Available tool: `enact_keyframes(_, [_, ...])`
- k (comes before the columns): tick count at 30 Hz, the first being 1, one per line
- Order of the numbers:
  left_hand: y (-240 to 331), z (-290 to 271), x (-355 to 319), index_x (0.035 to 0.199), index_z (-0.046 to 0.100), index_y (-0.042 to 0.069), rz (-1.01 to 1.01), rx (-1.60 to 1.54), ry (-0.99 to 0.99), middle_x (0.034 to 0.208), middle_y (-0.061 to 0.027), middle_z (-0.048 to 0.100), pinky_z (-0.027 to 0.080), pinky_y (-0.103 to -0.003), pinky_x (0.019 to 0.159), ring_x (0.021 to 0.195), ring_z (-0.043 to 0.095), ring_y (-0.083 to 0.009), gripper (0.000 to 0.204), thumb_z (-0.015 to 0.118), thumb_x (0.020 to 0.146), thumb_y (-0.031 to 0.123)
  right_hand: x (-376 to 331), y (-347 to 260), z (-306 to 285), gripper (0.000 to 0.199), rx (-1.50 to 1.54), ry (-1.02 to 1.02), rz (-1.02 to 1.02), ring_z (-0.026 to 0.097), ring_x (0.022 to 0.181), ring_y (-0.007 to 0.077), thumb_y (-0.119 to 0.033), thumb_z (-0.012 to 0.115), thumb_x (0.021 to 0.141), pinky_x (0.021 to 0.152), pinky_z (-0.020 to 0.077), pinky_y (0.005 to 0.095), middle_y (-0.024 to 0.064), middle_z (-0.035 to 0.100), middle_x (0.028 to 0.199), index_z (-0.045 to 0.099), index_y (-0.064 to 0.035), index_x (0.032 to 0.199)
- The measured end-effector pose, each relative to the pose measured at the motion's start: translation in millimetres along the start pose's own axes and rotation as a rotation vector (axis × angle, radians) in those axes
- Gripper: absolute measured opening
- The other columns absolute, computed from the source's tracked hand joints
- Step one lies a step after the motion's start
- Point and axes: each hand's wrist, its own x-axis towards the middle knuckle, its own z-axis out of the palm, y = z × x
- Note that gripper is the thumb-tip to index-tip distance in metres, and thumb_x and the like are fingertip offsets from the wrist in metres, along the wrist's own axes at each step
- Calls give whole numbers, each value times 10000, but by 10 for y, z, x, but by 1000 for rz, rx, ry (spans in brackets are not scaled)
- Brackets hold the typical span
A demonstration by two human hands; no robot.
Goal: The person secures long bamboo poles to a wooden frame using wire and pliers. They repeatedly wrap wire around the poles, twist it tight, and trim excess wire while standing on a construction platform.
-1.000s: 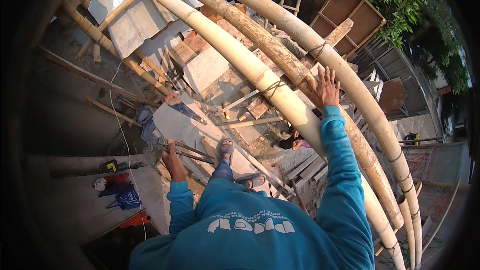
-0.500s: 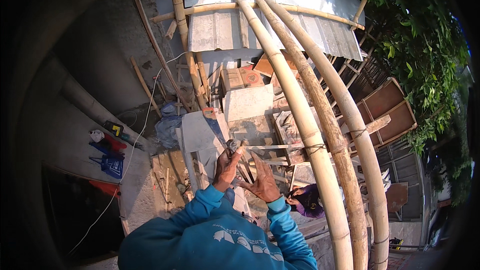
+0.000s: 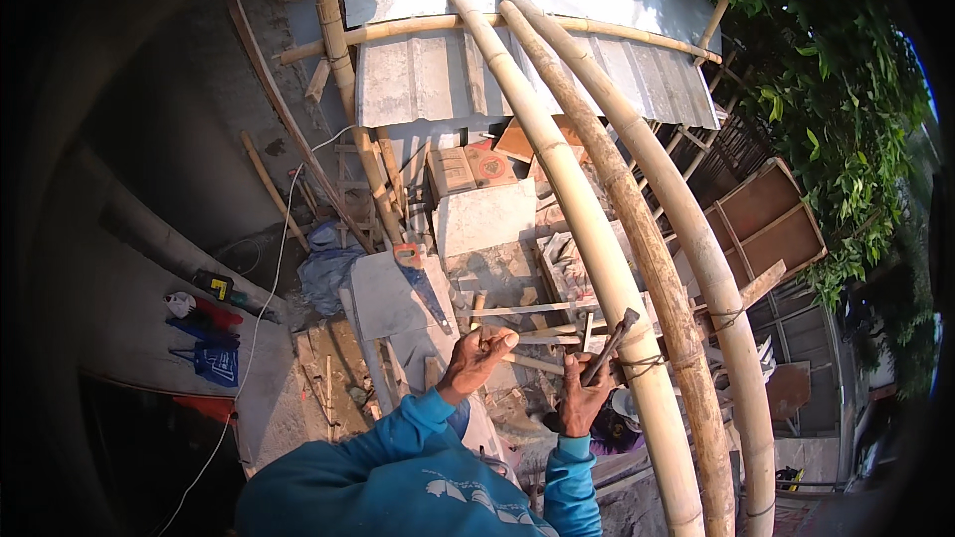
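Beside three bamboo poles (image 3: 637,239), two hands (image 3: 582,398) raised

A shiny tin roof (image 3: 517,89) sits up top in bright sun. Green trees (image 3: 836,109) grow to its right. Below the roof lie grey slabs (image 3: 487,219) and wood bits. Left of the roof, a grey wall (image 3: 169,149) stands in shade.

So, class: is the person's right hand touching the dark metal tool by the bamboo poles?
Touching. The head view shows the right hand wrapped around the lower end of the metal tool, with no gap visible.
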Motion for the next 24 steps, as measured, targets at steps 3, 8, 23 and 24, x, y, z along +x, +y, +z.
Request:
enact_keyframes(3, [-386,-386,624,805,574,33,61,26,45,770,-40,600,456,-292,718,772,551,-112,430,663,953,427,877,-232,-353,272,-336,179,-182,553,697,202,-205,720,900,663,464,350,116,589,793,568,20,922])
enact_keyframes(8, [-305,-566,1337,969,695,-8,136,265,10,779,-61,654,443,-306,665,717,533,-110,514,605,964,498,2120,270,-1114,380,-965,387,-454,595,885,424,-229,732,856,794,468,454,267,621,1037,598,74,1043])
enact_keyframes(23, [-648,-2341,1654,913,716,20,-74,396,208,770,-47,596,456,-315,697,749,558,-135,293,603,984,280,2675,481,-872,881,-1194,0,-389,609,1052,453,-340,826,731,911,474,505,261,633,1154,370,-20,1413])
enact_keyframes(24, [-683,-2404,1591,898,719,22,-48,410,227,751,-51,589,456,-328,690,738,557,-142,311,602,982,297,2686,462,-865,969,-1200,-27,-279,581,1139,436,-368,866,668,952,468,485,271,601,1235,365,-33,1427])
